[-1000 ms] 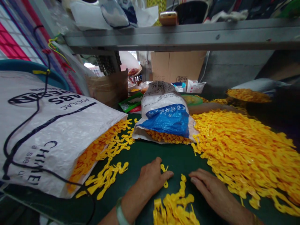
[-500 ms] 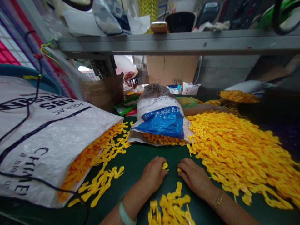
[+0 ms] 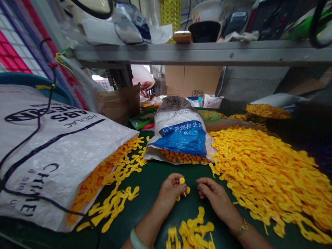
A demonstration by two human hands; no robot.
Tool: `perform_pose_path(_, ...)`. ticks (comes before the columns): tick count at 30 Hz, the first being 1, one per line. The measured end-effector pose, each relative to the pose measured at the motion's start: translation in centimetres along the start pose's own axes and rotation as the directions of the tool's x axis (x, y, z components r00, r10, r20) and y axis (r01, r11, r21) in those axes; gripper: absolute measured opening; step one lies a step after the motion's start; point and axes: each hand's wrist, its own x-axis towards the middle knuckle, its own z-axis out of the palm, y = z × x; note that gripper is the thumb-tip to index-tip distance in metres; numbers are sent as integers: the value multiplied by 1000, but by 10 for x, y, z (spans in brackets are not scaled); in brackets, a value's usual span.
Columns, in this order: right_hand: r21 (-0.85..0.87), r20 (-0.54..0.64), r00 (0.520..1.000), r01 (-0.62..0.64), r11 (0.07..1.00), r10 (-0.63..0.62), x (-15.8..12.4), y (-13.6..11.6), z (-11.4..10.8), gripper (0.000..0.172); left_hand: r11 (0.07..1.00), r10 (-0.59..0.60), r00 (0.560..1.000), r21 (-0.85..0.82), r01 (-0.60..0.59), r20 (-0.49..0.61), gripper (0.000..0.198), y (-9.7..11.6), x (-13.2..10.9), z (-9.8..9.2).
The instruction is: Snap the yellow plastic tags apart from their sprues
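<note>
My left hand [image 3: 171, 190] pinches a yellow plastic piece with round ends [image 3: 182, 181], lifted slightly over the green tabletop [image 3: 155, 173]. More yellow shows below its fingers; whether that is the same piece I cannot tell. Facing it across a small gap, my right hand [image 3: 214, 193] has its fingers loosely bent and thumb a little apart, with nothing visible between them. Between my forearms lies a small pile of yellow plastic pieces [image 3: 192, 231]. A large heap of similar pieces [image 3: 267, 166] spreads to the right of my right hand.
On the left, a white sack [image 3: 49, 145] spills yellow pieces, with a black cord [image 3: 38, 121] across it. A blue-and-white bag [image 3: 183, 138] with yellow parts in its mouth lies ahead. A metal shelf beam [image 3: 181, 54] crosses above. Cardboard boxes [image 3: 192, 79] stand behind.
My left hand has turned and raised the yellow piece, so more of it shows. The yellow bit at my right fingertips is no longer visible there. The camera view has shifted slightly.
</note>
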Motion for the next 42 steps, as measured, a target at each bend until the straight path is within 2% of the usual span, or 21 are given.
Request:
perform_pose_path(3,-100,7,1000,17,995,-16,-1,2,-7,28,1000,-6,998,2,7,-66,33,1,5,-10)
perform_pose_path(8,-307,75,989,146,940,-129,13,-9,-8,25,1000,-9,985,18,12,-170,38,9,10,-29)
perform_pose_path(13,-461,138,967,255,850,-216,54,-27,21,32,1000,-5,971,5,7,-241,40,11,19,-48)
perform_pose_path(17,-553,136,966,258,792,-220,84,-32,51,27,999,-3,965,-38,-7,-261,42,8,24,-55)
perform_pose_path(20,-569,162,962,273,775,-220,93,-29,64,25,998,1,964,-57,-16,-266,42,6,25,-55)
perform_pose_path(26,-457,164,962,269,848,-216,91,-23,61,23,995,-31,978,-96,12,-205,39,4,24,-53)
perform_pose_path(30,-239,131,969,235,942,-209,83,-25,52,17,991,-42,996,-128,32,-76,36,6,16,-45)
perform_pose_path(32,-116,107,975,204,972,-192,74,-25,47,19,989,-26,1000,-147,27,5,36,7,11,-39)
perform_pose_path(36,48,40,988,150,988,-152,49,-26,38,30,983,-5,993,-181,25,115,36,8,3,-25)
perform_pose_path(42,147,-12,976,215,966,-216,18,-32,34,26,980,23,984,-201,13,176,36,7,1,-17)
